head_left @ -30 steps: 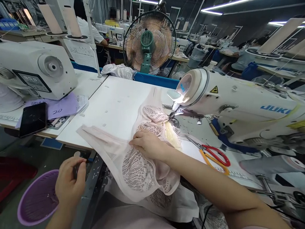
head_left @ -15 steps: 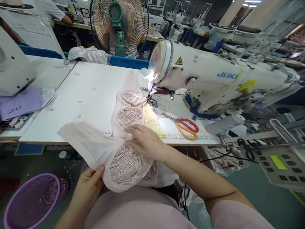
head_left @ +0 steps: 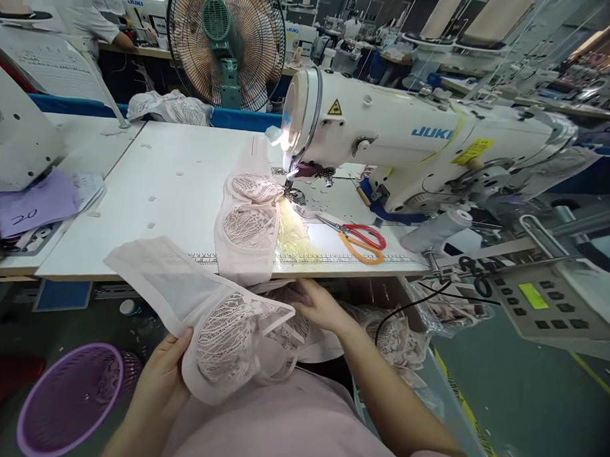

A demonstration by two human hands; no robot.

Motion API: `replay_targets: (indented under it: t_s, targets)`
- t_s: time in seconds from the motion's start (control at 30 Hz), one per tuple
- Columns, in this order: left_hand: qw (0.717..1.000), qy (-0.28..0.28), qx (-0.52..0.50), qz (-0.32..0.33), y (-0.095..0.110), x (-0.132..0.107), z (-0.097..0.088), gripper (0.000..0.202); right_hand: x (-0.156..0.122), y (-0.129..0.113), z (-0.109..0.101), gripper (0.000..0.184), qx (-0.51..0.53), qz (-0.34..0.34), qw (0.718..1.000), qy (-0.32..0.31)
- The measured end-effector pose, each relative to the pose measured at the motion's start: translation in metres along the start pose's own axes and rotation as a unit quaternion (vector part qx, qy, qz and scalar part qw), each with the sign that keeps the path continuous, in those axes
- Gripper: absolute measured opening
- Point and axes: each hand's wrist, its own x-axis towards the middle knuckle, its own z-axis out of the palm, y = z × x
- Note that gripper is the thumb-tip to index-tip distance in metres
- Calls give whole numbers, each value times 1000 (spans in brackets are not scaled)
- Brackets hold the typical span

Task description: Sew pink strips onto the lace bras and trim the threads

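A pale pink lace bra (head_left: 226, 336) is held up in front of my lap, below the table edge, with its wing spread to the left. My left hand (head_left: 167, 364) pinches the lower left edge of its cup, thumb on top. On the other side, my right hand (head_left: 325, 308) grips the bra near its far cup; its fingertips are partly hidden by fabric. A second lace bra (head_left: 247, 246) lies on the table, with its inner edge under the needle area of the sewing machine (head_left: 379, 124).
Scissors (head_left: 357, 240) with red and orange handles lie right of the needle. A purple basket (head_left: 69, 400) stands on the floor at left. A control panel (head_left: 537, 300) juts out at right. A fan (head_left: 226, 46) stands behind the table. More lace pieces (head_left: 398, 335) lie below the table.
My right hand has moved from the top of the held bra, down and right to its far side. The bra's cups have turned and folded open. The view has shifted slightly right.
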Motion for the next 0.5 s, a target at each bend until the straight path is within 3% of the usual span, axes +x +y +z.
replay_targets:
  t_s: [0.1, 0.17, 0.33, 0.5]
  targets:
    - [1000, 12, -3, 6, 2, -9, 2, 44, 15, -4, 25, 65, 10, -31, 999, -13]
    - [1000, 17, -11, 14, 3, -13, 0, 46, 14, -5, 35, 61, 9, -57, 998, -31]
    - [996, 37, -67, 52, 13, -12, -11, 45, -5, 0, 32, 54, -12, -114, 989, -90]
    - [992, 38, -118, 34, 24, -13, -15, 43, -3, -9, 37, 51, -2, -58, 987, -152]
